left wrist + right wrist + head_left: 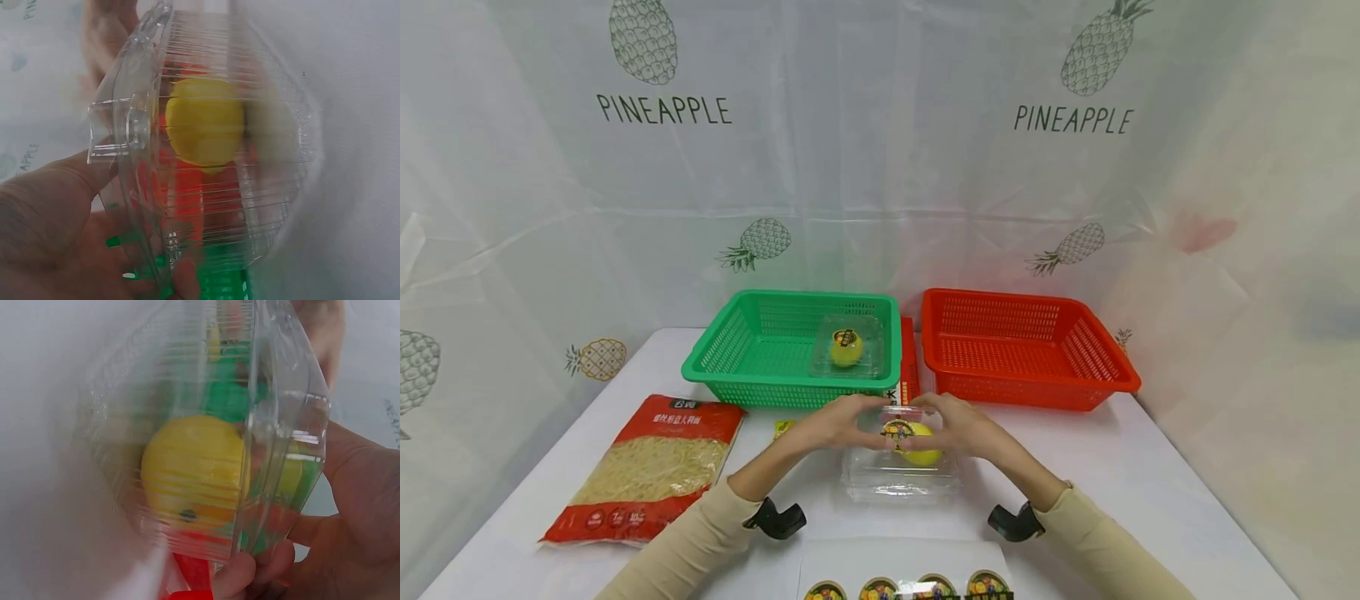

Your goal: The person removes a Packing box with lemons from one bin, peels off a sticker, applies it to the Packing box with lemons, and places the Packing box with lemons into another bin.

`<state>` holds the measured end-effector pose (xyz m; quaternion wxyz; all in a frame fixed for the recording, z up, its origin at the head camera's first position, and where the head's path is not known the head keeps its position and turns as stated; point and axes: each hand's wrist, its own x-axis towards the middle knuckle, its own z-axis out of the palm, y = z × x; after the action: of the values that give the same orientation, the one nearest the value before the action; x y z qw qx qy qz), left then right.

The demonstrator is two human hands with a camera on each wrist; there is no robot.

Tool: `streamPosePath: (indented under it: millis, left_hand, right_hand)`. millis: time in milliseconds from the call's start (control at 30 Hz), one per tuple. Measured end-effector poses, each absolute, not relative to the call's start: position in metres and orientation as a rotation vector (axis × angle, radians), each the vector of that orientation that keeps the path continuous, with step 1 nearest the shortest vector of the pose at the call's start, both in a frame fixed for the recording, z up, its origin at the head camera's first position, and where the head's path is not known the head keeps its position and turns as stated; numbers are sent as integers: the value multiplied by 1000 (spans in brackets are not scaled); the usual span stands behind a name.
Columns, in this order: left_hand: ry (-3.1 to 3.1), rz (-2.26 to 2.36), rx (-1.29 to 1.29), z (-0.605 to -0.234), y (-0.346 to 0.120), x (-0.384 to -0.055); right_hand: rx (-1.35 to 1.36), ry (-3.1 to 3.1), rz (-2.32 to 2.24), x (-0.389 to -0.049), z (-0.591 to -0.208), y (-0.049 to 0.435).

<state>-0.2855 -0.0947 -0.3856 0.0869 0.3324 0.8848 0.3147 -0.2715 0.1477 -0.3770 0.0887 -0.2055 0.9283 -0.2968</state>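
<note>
A clear plastic clamshell box [898, 486] is held between both hands in front of the baskets, a yellow lemon [922, 457] inside it. On its lid is a round dark sticker [897, 430] with a colourful print. My left hand [842, 423] grips the box's left side, thumb toward me and fingers at the far edge. Opposite it, my right hand [966, 425] grips the right side in the same way. Through the ribbed wall the lemon [205, 122] shows in the left wrist view, and fingertips [234, 573] curl at the rim in the right wrist view.
Behind stand a green basket [718, 392], with another boxed lemon [846, 350] in it, and a red basket [1030, 392]. A red pasta bag [655, 467] lies at left. Nearest me is a sheet of round stickers [898, 554]. A small yellow packet [783, 427] lies behind my left wrist.
</note>
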Motion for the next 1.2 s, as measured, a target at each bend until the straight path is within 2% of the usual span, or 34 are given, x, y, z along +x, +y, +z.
streamPosePath:
  millis: [300,667,967,1200]
  left_hand:
    - [2611,1048,1031,-397,-98,-288]
    - [2716,1067,931,-396,-88,-287]
    - [2615,1110,950,-397,-92,-292]
    - [2435,1051,1015,-391,-98,-297]
  right_hand:
    - [-811,2700,-975,-278,-381,153]
    - [-604,2945,-783,-276,-381,137]
    - [-780,2699,-891,-277,-375,151]
    - [-616,2764,-834,-273,-378,147]
